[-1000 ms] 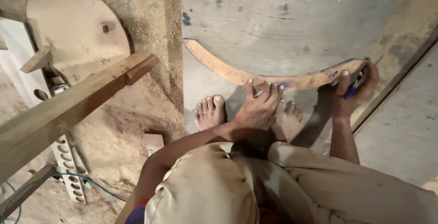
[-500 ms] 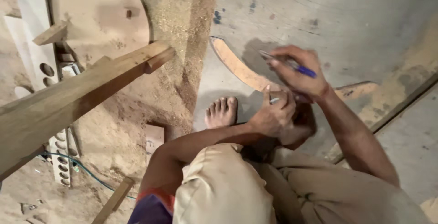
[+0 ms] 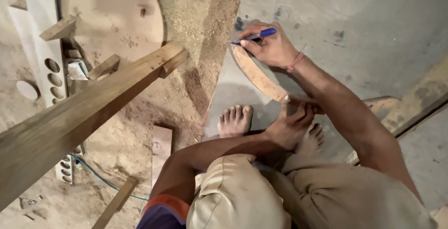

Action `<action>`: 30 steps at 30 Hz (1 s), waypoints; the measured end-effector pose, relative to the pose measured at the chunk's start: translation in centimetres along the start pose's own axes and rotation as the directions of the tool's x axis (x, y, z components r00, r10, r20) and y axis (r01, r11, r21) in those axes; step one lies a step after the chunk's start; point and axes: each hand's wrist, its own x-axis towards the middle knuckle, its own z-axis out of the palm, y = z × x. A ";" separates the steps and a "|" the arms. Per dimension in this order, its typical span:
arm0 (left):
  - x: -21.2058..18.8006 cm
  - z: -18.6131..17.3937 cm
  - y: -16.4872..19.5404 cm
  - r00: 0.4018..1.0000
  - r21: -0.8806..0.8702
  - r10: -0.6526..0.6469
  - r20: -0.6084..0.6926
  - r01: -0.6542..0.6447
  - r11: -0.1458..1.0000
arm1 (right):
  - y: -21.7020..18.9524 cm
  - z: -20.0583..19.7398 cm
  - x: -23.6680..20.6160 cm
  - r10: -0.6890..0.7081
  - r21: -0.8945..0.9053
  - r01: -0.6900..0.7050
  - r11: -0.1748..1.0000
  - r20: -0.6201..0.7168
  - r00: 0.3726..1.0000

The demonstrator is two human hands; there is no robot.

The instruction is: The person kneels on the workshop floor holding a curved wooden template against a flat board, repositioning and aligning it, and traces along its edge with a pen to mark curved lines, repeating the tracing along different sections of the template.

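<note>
At the far left of the head view, a thick wooden beam point(image 3: 84, 117) slants from the lower left up toward the centre, above a floor covered in sawdust point(image 3: 205, 33). A pale panel with round holes point(image 3: 46, 65) lies beyond it.

Moving right, you crouch on a large grey sheet point(image 3: 364, 28), and your bare left foot point(image 3: 234, 120) rests flat on its near edge.

Just right of that foot, your left hand point(image 3: 291, 126) presses down with fingers spread on the near end of a curved wooden template point(image 3: 256, 76). It pins the piece rather than gripping it.

The template is a narrow arc lying flat on the sheet. Its long axis runs diagonally, from your left hand at the lower right up to its pointed tip at the upper left.

At that far tip, your right hand point(image 3: 273, 47) is closed around a blue pen point(image 3: 255, 35), held in a writing pinch. The pen points left, and its tip meets the sheet right at the template's upper end.

So the pen hand sits at the far end of the arc and the holding hand at the near end, with the whole length of the template lying between them.
</note>
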 end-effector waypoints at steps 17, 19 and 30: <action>1.7 -1.6 -0.2 0.990 -0.211 0.032 0.138 -0.002 0.978 | -1.1 -3.8 -16.1 0.096 -0.140 -0.094 0.986 0.011 0.995; 1.8 -1.3 -0.2 0.988 -0.139 0.035 0.151 -0.014 0.990 | -0.6 -5.7 -18.8 -0.003 -0.195 0.011 0.981 0.038 0.999; 2.8 -2.1 0.5 0.974 -0.031 0.041 0.224 -0.034 0.999 | 1.8 -18.2 -29.5 0.468 -0.439 -0.434 0.787 -0.034 0.883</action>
